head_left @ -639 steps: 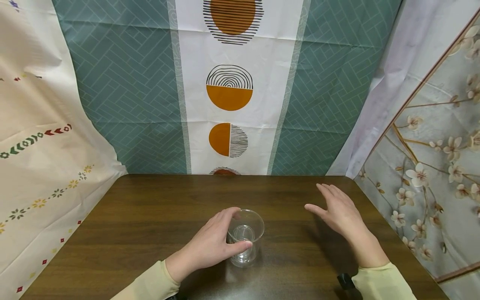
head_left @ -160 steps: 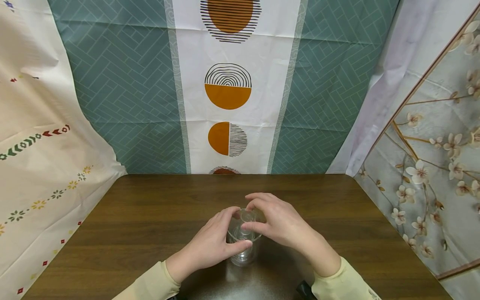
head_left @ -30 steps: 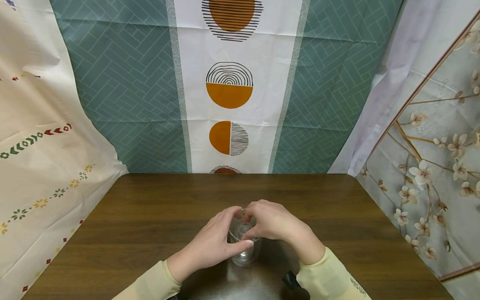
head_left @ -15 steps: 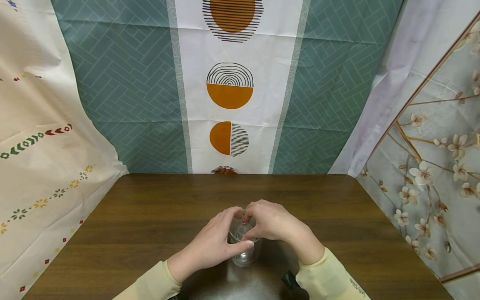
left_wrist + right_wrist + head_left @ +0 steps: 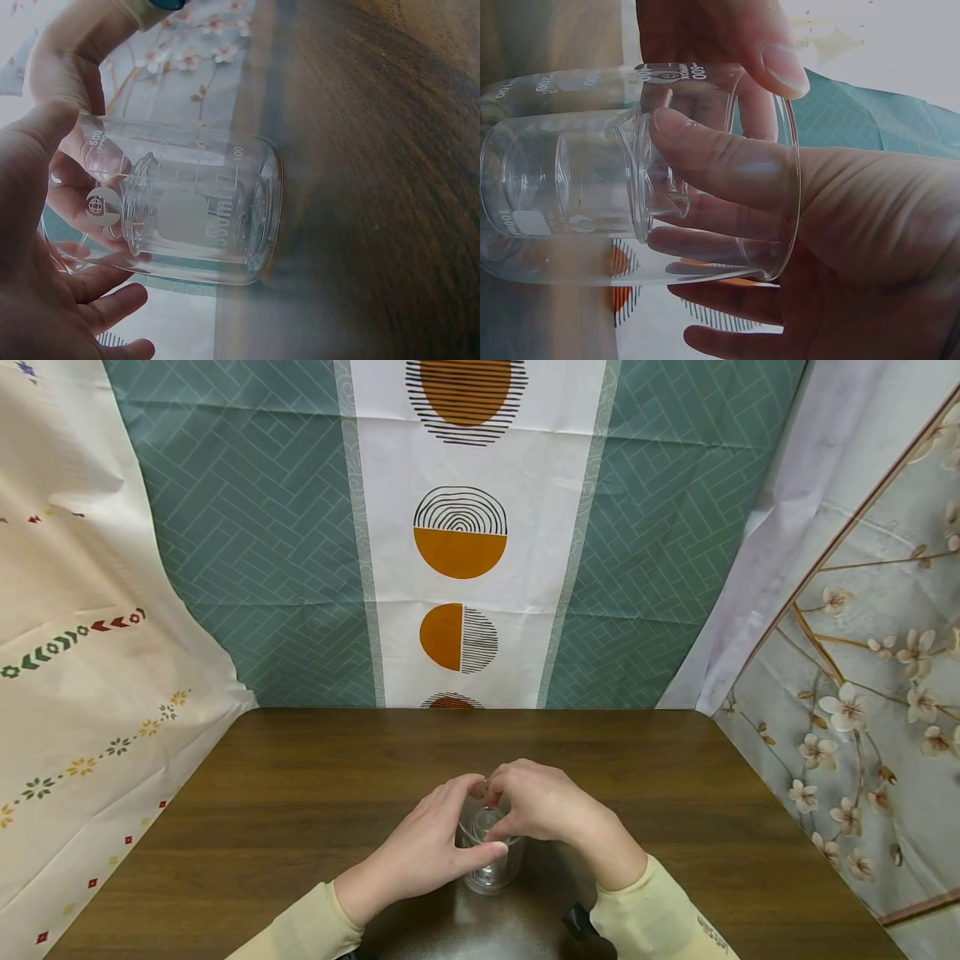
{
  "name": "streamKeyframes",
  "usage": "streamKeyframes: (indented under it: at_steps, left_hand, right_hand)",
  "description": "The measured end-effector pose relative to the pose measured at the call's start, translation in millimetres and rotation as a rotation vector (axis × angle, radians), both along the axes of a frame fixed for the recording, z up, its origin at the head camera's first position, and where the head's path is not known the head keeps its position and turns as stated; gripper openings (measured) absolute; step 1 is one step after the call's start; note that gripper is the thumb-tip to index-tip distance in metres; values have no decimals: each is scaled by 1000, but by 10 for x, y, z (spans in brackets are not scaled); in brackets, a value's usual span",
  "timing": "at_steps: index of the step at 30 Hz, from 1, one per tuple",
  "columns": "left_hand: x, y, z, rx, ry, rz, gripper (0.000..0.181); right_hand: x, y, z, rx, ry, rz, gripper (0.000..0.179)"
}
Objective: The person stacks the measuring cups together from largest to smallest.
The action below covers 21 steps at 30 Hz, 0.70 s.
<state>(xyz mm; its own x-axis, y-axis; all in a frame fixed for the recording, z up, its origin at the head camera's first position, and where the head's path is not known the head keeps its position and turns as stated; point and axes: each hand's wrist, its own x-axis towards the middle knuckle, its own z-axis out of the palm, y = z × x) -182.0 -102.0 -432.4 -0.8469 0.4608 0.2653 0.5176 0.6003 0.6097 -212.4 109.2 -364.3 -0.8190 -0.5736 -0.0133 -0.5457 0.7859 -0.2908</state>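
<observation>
A large clear glass beaker (image 5: 491, 883) with white markings stands upright on the table. My left hand (image 5: 420, 843) grips it near the rim, thumb on the near side and fingers round the far side. Inside it sits a smaller beaker (image 5: 592, 176), marked 100. My right hand (image 5: 551, 806) reaches down through the large beaker's mouth. Its thumb and fingers pinch a still smaller clear glass piece (image 5: 676, 204), which looks like a tiny beaker, at the inner beaker's rim. The left wrist view shows the nested glass (image 5: 187, 214) through the outer wall; overlapping reflections blur the edges.
The dark brown wooden table (image 5: 337, 752) stretches to both sides and behind the beakers. A green and white patterned cloth (image 5: 300, 568) hangs at the back. Cream cloth (image 5: 97, 652) hangs on the left, flowered cloth (image 5: 862, 735) on the right.
Earliest, my right hand was apart over the table's right side. Later it held small glass above the large beaker, then lowered it inside. Over the last second both hands have barely moved.
</observation>
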Motion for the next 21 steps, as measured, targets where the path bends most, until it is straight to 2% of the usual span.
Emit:
streamKeyframes:
  at_steps: [21]
  left_hand:
    - [0, -3, 7, 3, -2, -12, 86]
  right_hand:
    - [-5, 2, 4, 0, 13, 24, 30]
